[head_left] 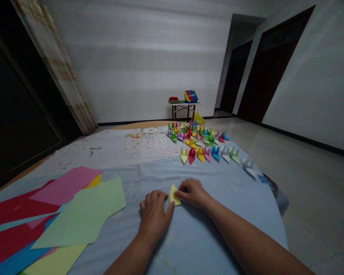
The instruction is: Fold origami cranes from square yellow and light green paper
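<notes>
A small folded piece of yellow paper, narrowing to a point at its far end, lies on the light blue tablecloth in front of me. My right hand has its thumb and index finger closed on the paper's right side. Palm down on the cloth to the left, my left hand has its thumb apart from its fingers. Its thumb and index fingertip touch the paper's left edge. Part of the paper is hidden under the right fingers.
Coloured paper sheets, a green one on top, overlap at the left. A row of folded paper cranes, including a red one, stands beyond my hands, with many more behind. A small table by the wall bears a colourful bag.
</notes>
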`<action>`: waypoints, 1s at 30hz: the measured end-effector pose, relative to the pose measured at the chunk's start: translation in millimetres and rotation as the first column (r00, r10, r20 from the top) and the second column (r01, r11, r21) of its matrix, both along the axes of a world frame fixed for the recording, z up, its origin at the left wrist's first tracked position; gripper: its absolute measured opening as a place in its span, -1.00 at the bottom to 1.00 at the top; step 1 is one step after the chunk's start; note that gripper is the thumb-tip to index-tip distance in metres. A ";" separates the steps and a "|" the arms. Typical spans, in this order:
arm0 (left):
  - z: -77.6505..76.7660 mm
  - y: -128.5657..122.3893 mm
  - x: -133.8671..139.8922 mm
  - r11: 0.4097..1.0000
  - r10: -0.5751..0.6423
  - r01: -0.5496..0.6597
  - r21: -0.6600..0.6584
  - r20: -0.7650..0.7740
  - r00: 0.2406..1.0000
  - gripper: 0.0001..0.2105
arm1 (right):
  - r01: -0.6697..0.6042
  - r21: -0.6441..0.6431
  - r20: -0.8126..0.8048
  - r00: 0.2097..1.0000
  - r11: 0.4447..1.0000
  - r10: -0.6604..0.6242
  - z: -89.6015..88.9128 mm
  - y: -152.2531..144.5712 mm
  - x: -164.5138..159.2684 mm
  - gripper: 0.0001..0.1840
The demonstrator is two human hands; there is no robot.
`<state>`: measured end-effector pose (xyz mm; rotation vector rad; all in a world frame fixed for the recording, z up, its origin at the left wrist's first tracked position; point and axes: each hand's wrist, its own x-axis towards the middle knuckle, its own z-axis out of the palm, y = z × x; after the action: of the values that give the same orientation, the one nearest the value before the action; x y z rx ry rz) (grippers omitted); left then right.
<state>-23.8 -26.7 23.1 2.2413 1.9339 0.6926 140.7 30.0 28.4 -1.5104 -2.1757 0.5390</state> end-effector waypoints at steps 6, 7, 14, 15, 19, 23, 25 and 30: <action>0.6 4.6 0.0 0.999 0.022 -0.015 -0.044 0.152 0.988 -0.84 | -0.064 -0.011 -0.167 0.984 0.998 0.061 -2.9 -1.0 0.1 -0.78; 1.5 5.4 0.3 0.999 0.015 -0.004 -0.054 0.195 0.981 -0.85 | -0.076 -0.024 -0.208 0.976 0.997 0.069 -3.9 -0.9 0.2 -0.80; 2.1 9.6 3.9 0.985 -0.057 0.153 -0.083 0.678 0.733 -0.83 | -0.127 -0.102 -0.527 0.848 0.987 0.055 -9.4 -0.1 -4.9 -0.87; 1.6 10.1 4.6 0.986 -0.034 0.143 -0.088 0.731 0.681 -0.80 | -0.139 -0.122 -0.573 0.818 0.983 0.044 -9.5 0.1 -6.0 -0.87; 0.9 13.3 5.4 0.976 0.088 0.134 -0.172 0.871 0.483 -0.58 | -0.180 -0.177 -0.735 0.678 0.968 -0.009 -9.2 0.7 -9.0 -0.80; 1.3 17.5 3.5 0.943 0.079 0.256 -0.211 0.892 0.446 -0.68 | -0.178 -0.188 -0.775 0.631 0.966 -0.035 -10.1 0.5 -10.2 -0.76; 0.7 19.2 3.1 0.937 0.085 0.270 -0.221 0.895 0.437 -0.74 | -0.143 -0.159 -0.748 0.664 0.977 -0.024 -10.8 0.0 -10.4 -0.77; -1.6 21.4 4.1 0.931 0.191 0.230 -0.282 0.916 0.352 -0.69 | -0.002 0.108 -0.578 0.813 0.994 0.065 -8.7 1.4 -9.8 -0.72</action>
<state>-19.7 -5.3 21.5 1.0905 1.2194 1.1477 130.9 31.3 19.7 -1.0639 -1.7152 0.7722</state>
